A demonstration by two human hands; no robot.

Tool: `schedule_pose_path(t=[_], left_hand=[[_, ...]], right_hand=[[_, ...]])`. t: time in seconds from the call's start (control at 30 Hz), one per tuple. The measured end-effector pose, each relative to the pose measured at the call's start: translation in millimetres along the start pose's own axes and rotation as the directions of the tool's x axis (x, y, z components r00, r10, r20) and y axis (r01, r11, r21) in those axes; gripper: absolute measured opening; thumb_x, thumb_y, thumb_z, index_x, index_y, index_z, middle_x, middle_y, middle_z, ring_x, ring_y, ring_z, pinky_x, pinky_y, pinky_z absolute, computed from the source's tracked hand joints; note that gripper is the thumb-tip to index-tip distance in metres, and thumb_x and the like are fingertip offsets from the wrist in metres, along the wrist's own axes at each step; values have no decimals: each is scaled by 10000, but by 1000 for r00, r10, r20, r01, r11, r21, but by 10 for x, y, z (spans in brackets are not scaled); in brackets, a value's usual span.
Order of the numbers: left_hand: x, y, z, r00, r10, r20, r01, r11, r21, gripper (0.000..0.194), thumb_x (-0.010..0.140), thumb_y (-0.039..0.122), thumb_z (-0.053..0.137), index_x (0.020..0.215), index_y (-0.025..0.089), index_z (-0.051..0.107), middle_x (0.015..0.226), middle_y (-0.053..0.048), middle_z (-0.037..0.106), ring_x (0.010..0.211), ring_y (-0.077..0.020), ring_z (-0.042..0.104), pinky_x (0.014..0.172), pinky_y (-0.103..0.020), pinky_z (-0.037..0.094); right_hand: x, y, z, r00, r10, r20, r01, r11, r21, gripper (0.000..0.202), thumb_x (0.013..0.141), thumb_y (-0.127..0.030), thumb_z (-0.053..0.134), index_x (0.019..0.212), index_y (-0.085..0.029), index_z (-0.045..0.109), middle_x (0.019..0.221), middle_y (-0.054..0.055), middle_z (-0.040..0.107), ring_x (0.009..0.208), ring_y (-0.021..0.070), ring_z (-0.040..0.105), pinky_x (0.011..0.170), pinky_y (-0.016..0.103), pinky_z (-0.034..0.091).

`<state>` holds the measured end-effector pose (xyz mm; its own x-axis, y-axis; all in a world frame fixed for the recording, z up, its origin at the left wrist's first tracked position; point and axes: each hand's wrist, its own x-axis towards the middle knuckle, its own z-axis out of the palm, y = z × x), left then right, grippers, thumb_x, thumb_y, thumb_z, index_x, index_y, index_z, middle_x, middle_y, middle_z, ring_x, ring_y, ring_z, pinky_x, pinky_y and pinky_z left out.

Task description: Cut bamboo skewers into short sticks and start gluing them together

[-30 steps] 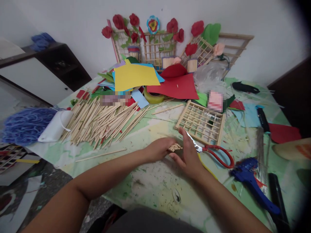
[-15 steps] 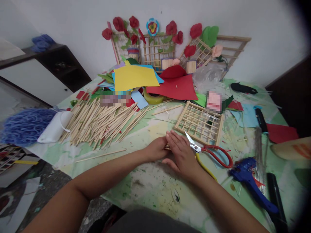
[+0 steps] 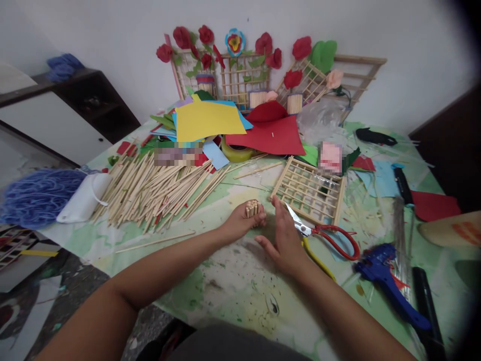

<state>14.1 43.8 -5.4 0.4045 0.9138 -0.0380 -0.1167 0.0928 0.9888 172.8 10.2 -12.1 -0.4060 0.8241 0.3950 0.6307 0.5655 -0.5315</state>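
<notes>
My left hand (image 3: 240, 223) is closed round a bundle of short wooden sticks (image 3: 252, 209), whose cut ends face up. Just to the right, my right hand (image 3: 283, 240) is apart from the bundle, fingers stretched out and thumb spread, holding nothing. Close beyond the right hand lie red-handled scissors (image 3: 334, 238) with their blades partly open. A yellow-handled tool (image 3: 317, 260) lies partly under them, its head hidden. Behind these rests a small wooden lattice frame (image 3: 310, 190). A heap of long wooden sticks (image 3: 161, 188) spreads over the table's left side.
A blue glue gun (image 3: 393, 288) lies at the right. Coloured sheets, among them a yellow sheet (image 3: 210, 120) and a red sheet (image 3: 278, 138), are piled at the back. Lattices with paper flowers (image 3: 246, 70) lean against the wall. Blue yarn (image 3: 41, 195) sits at the left edge.
My right hand has moved off the stick bundle to the right and slightly down. The bundle's ends, covered before, now show in my left hand, which stays nearly in place.
</notes>
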Motion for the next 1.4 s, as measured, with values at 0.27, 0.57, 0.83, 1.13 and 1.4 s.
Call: schedule_pose_path(t=[0.27,0.57,0.83,1.13,1.4], left_hand=[[-11,-27,0,1000,8,-21,-7,997,80,261,734,356,666,743,147,509,693,17,524,652,-100,489,652,-236,397],[-14,-40,-22,998,22,-55,-17,996,87,269,695,332,708,812,139,560,789,-30,623,742,-140,574,728,-278,445],[-10,-71,-42,999,26,-23,-22,988,154,257,724,347,679,830,138,574,787,-33,619,749,-150,575,735,-282,449],[0,-67,-47,999,47,2,-46,976,213,263,755,392,636,798,141,569,734,0,558,711,-130,527,694,-253,419],[-13,-23,-6,997,-60,-51,55,993,-103,277,737,372,674,759,122,557,681,-1,566,659,-110,530,650,-231,405]], right_hand=[[5,-18,-4,999,21,27,-21,1000,-13,883,839,-502,491,1456,-152,-35,1474,179,242,1358,287,225,1055,524,296],[0,0,8,999,11,38,-10,1000,-16,896,834,-525,490,1456,-151,-36,1474,185,243,1352,290,235,1047,528,302],[-16,-2,16,999,11,52,-10,1000,-20,878,843,-513,482,1457,-164,-39,1492,174,205,1360,294,218,1053,541,286],[-17,-1,19,998,5,55,-5,1000,-12,878,840,-519,487,1458,-162,-25,1490,177,208,1364,295,210,1058,537,283],[-20,0,31,999,3,51,-2,999,-33,918,822,-493,534,1456,-155,-36,1490,191,200,1360,302,223,1050,538,296]])
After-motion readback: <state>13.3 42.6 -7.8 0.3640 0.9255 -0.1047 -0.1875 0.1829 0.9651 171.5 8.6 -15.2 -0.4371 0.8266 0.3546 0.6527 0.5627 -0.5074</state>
